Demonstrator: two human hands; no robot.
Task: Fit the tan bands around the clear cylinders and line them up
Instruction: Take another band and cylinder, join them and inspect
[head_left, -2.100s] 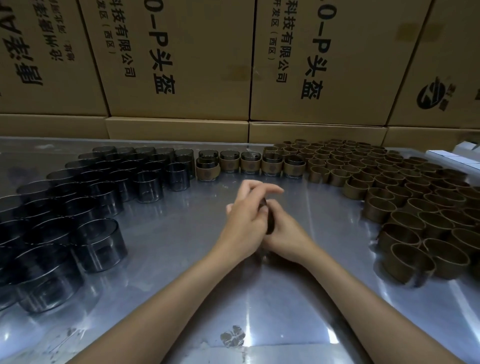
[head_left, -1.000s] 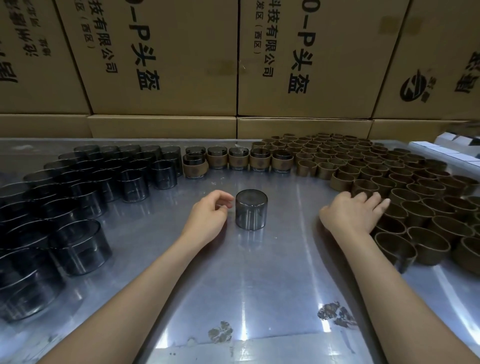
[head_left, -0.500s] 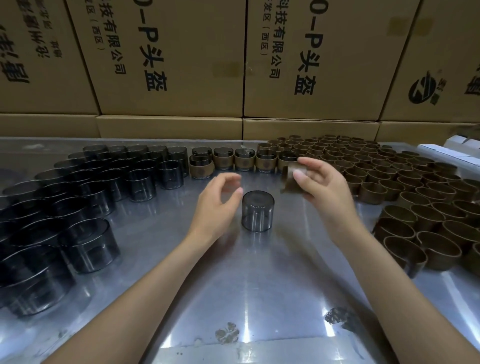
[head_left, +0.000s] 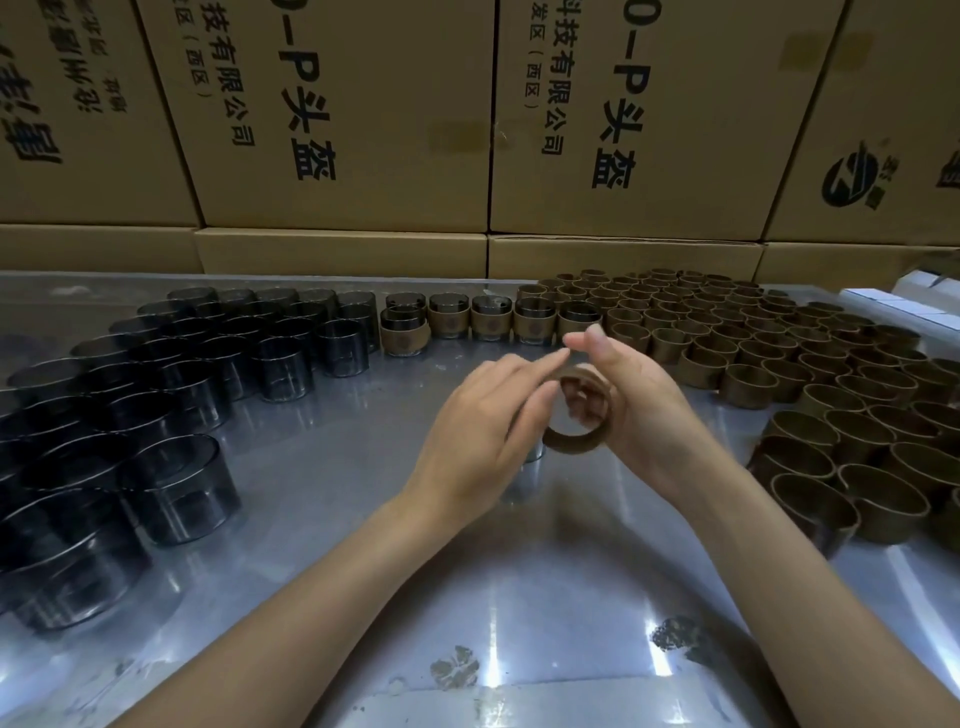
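Observation:
My right hand (head_left: 641, 415) holds a tan band (head_left: 574, 446) tilted above the table's middle, several fingers through its opening and the thumb over its top. My left hand (head_left: 480, 423) meets it from the left, thumb on the near rim and index finger stretched along the top. A clear cylinder (head_left: 534, 454) stands just below, almost hidden behind my left hand. Several banded cylinders (head_left: 493, 323) stand in a row at the back.
Dark clear cylinders (head_left: 182, 364) crowd the left of the shiny metal table (head_left: 467, 597). Loose tan bands (head_left: 779, 364) cover the right side. Cardboard boxes (head_left: 363, 104) wall off the back, and white boxes (head_left: 914, 306) lie at the far right.
My right hand carried a tan band from the right pile to over the cylinder at the centre. My left hand closed in on the band, covering the cylinder.

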